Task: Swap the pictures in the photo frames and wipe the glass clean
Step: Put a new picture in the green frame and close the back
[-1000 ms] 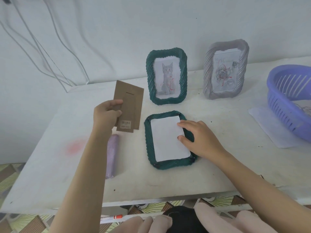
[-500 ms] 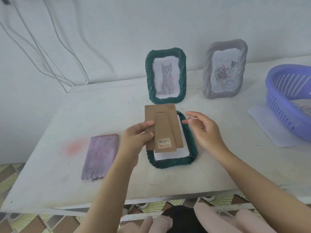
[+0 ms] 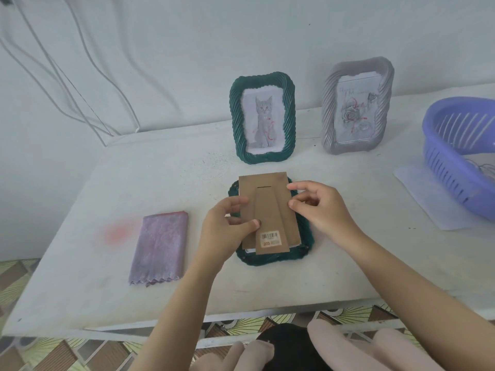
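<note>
A worn white table [image 3: 348,263] carries a folded lilac cloth with a zigzag hem [image 3: 160,247] at the left, beside a pink smudge [image 3: 117,232], and a dark green ribbed photo frame [image 3: 270,259] lying flat in the middle. Behind it stand a matching green frame with a kitten picture [image 3: 263,121] and a grey ribbed frame with a rose picture [image 3: 357,105]. At the right, a thin white sheet [image 3: 428,199] lies under a purple slotted plastic basket [image 3: 452,167].

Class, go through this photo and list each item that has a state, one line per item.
backing board: held over the flat frame, stand folded flat.
left hand: grips the backing board's left edge.
right hand: pinches its right edge.
flat green frame: lying face down, back open.
cat frame: standing upright, picture in.
grey frame: standing upright, picture in.
purple cloth: folded, lying flat.
basket: upright.
</note>
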Available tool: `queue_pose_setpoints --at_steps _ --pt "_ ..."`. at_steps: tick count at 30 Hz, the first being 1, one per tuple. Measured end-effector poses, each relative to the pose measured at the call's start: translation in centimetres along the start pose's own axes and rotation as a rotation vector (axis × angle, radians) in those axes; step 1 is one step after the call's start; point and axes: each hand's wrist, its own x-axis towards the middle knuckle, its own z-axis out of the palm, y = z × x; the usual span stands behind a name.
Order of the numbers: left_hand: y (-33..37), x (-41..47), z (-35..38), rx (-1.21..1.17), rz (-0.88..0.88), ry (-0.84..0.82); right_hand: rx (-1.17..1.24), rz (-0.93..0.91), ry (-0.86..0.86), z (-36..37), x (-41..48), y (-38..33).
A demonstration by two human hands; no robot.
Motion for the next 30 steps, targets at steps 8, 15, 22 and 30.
queue_pose_setpoints --at_steps 8,15,22,30 --pt "-0.1 0.2 0.2 0.34 0.123 0.05 -0.211 -0.08 0.0 0.2 0.2 0.6" --pt "-0.6 0.4 0.2 0.452 0.181 0.062 -0.311 -0.153 0.015 0.3 0.2 0.8" --pt "-0.4 0.6 0.0 0.565 0.174 0.036 -0.401 -0.208 -0.002 0.3 0.3 1.1" --pt "-0.5 0.7 -0.2 0.569 0.146 -0.013 -0.438 -0.186 -0.026 0.1 0.5 1.2"
